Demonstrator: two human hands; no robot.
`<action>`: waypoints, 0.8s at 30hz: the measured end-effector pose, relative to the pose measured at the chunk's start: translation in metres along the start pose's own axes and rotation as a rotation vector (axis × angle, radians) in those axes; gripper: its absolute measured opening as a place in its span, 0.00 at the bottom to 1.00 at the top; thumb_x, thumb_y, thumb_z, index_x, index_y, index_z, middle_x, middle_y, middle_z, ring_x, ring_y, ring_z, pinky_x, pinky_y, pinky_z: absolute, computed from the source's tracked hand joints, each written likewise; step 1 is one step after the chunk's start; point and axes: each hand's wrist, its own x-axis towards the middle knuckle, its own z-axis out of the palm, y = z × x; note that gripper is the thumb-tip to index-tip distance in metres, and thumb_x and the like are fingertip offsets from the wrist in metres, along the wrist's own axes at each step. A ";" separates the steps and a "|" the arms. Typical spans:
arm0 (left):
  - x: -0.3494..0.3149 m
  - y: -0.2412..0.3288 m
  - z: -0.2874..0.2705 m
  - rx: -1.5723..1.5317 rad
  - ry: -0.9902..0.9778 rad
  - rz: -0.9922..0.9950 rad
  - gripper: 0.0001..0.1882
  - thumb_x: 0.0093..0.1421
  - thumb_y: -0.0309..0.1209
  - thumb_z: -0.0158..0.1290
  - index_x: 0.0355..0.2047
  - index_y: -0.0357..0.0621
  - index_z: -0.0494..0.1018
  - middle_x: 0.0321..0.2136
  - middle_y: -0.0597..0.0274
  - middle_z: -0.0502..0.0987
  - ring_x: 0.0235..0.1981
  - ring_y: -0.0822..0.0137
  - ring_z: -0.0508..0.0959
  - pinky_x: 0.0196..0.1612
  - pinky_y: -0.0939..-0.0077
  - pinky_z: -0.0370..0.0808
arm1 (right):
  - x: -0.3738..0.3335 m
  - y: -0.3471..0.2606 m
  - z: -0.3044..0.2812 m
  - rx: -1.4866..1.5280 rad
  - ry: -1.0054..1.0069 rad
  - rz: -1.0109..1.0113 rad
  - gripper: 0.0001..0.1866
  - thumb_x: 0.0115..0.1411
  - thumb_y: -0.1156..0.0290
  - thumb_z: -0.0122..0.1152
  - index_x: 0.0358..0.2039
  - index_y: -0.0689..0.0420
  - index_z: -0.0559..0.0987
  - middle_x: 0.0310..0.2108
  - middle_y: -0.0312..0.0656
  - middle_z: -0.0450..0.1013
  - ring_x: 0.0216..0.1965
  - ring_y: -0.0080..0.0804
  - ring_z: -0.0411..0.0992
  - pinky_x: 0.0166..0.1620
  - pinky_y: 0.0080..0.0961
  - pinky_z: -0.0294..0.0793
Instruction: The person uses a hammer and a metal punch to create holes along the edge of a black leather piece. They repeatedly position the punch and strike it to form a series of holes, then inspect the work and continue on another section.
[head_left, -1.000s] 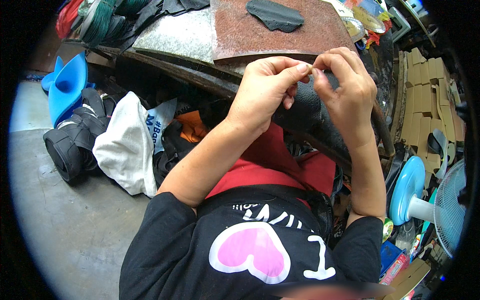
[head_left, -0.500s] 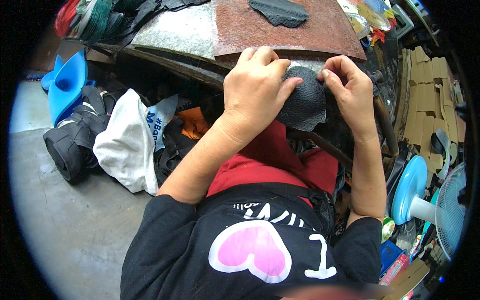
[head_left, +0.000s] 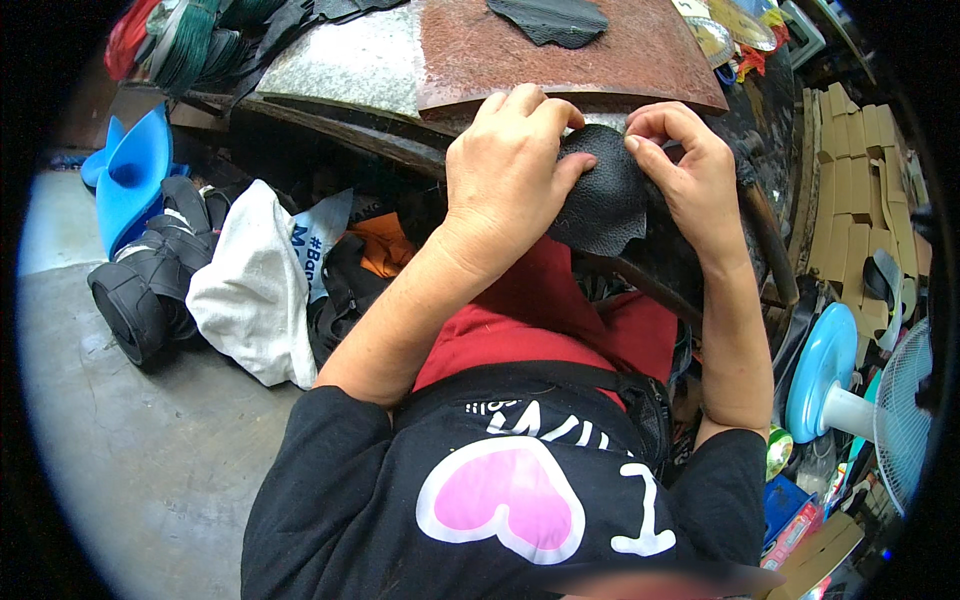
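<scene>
A black grained leather piece [head_left: 606, 205] with a rounded top hangs in front of the table's near edge, above my lap. My left hand [head_left: 508, 165] grips its left side, thumb lying over the near face and fingers behind it. At the upper right edge of the piece, my right hand [head_left: 688, 165] has thumb and forefinger pinched together. The fingers behind the leather are hidden. Farther off, a second black leather piece [head_left: 550, 20] with a ragged edge lies on the reddish-brown board [head_left: 570, 70].
Beside the board is a pale grey slab [head_left: 345, 75]. Cord bundles [head_left: 185, 45] sit at the far left. A white cloth [head_left: 255, 290] and a black rolled item [head_left: 140, 300] are on the left. To the right stand a fan [head_left: 900, 415] and stacked cardboard [head_left: 850, 190].
My right hand's pinch has shifted slightly left along the leather's upper edge. The leather has moved up and left a little, still between both hands.
</scene>
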 end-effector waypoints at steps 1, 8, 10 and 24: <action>0.000 0.000 0.000 -0.001 -0.003 -0.007 0.17 0.44 0.36 0.66 0.34 0.47 0.76 0.33 0.62 0.74 0.40 0.59 0.75 0.40 0.67 0.76 | 0.000 0.001 0.000 0.014 0.004 0.013 0.06 0.54 0.74 0.62 0.31 0.62 0.78 0.26 0.38 0.73 0.27 0.21 0.70 0.33 0.19 0.70; 0.000 0.000 0.000 0.014 0.005 0.011 0.19 0.44 0.37 0.65 0.37 0.47 0.76 0.34 0.61 0.74 0.39 0.59 0.75 0.39 0.67 0.76 | 0.000 0.003 -0.004 0.069 -0.043 0.129 0.06 0.58 0.73 0.59 0.33 0.63 0.78 0.27 0.30 0.73 0.28 0.12 0.65 0.34 0.12 0.65; -0.001 0.000 0.000 0.007 0.022 0.021 0.19 0.44 0.36 0.65 0.38 0.48 0.76 0.33 0.62 0.73 0.39 0.60 0.75 0.39 0.67 0.75 | 0.000 0.003 -0.004 0.092 -0.052 0.145 0.06 0.58 0.73 0.59 0.33 0.63 0.78 0.28 0.30 0.72 0.29 0.12 0.65 0.34 0.12 0.65; -0.002 0.000 0.000 0.037 0.031 0.111 0.14 0.46 0.36 0.63 0.36 0.55 0.78 0.31 0.64 0.72 0.36 0.61 0.74 0.36 0.69 0.74 | 0.000 0.011 0.000 0.240 -0.013 0.133 0.06 0.56 0.73 0.62 0.32 0.62 0.79 0.24 0.34 0.74 0.28 0.17 0.70 0.33 0.17 0.70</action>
